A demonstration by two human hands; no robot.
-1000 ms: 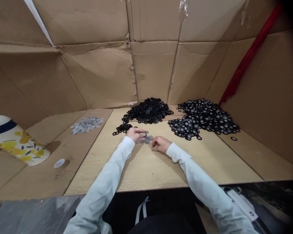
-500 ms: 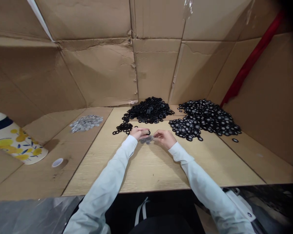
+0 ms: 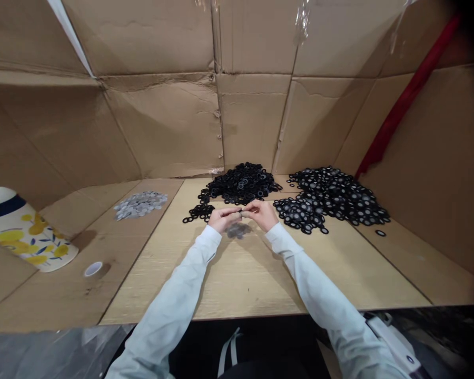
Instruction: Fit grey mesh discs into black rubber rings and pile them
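My left hand point(image 3: 223, 218) pinches a small black ring point(image 3: 240, 211) at its fingertips, just above the board. Meeting it from the other side, my right hand point(image 3: 263, 215) has thumb and fingers closed at the ring; a small grey disc seems to be between them, mostly covered by the fingertips. Below both hands lies a small cluster of grey discs point(image 3: 237, 231). A few loose black rings point(image 3: 200, 212) lie just left of my left hand. Behind the hands rises a large heap of black rings point(image 3: 243, 181).
Black rings with grey centres point(image 3: 335, 195) are heaped at the right, one lying apart point(image 3: 380, 233). A pile of grey discs point(image 3: 141, 204) sits at the left, near a white tape roll point(image 3: 94, 269) and a lemon-patterned cylinder point(image 3: 35, 237). Cardboard walls point(image 3: 161, 126) enclose the back and sides.
My right hand has moved up and left from the grey discs to the ring in my left hand; their fingertips now meet. The view has tilted slightly upward.
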